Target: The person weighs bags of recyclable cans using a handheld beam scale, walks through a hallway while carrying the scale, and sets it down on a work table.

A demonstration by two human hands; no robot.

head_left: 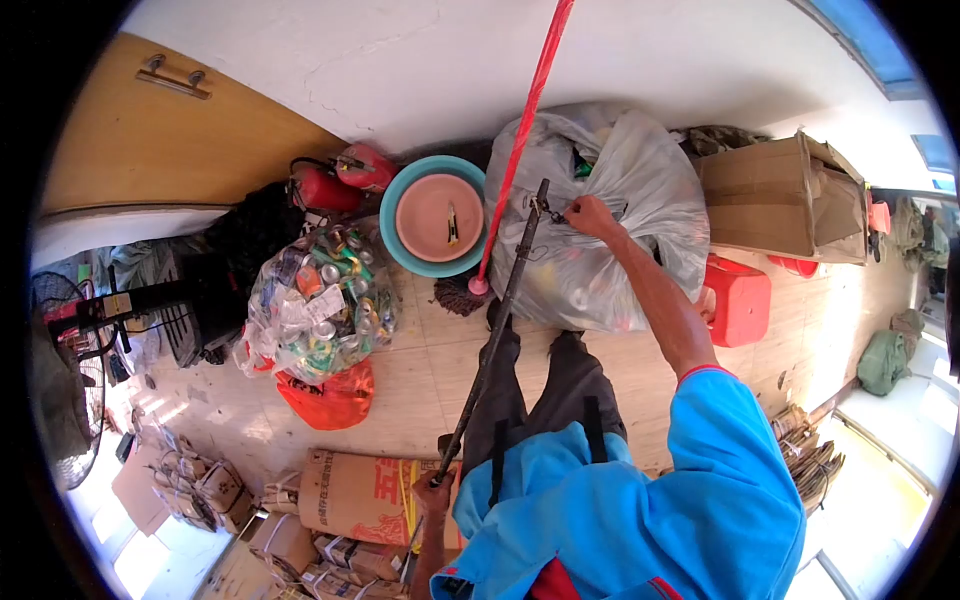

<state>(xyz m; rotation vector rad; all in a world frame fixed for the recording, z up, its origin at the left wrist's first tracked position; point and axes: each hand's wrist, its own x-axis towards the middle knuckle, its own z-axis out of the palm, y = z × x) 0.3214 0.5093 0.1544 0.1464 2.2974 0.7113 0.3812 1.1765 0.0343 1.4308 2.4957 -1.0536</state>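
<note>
A long dark rod (487, 370), which looks like a steelyard beam, slants from lower left to upper middle. My left hand (432, 492) is closed round its lower end. From the upper end hangs a small metal hook (556, 215). My right hand (592, 217) pinches at this hook with closed fingers, in front of a big, full, translucent plastic bag (650, 175). The bag's gathered top lies beside those fingers; whether the hook has caught it I cannot tell. Cans and bottles show faintly through the plastic.
A red-handled mop (520, 150) leans by the bag. Left of it are a turquoise basin (393, 225), fire extinguishers (325, 188) and a bag of cans (320, 300). At right stand a cardboard box (760, 195) and a red jerrycan (742, 300). Flattened cardboard (345, 490) lies behind me.
</note>
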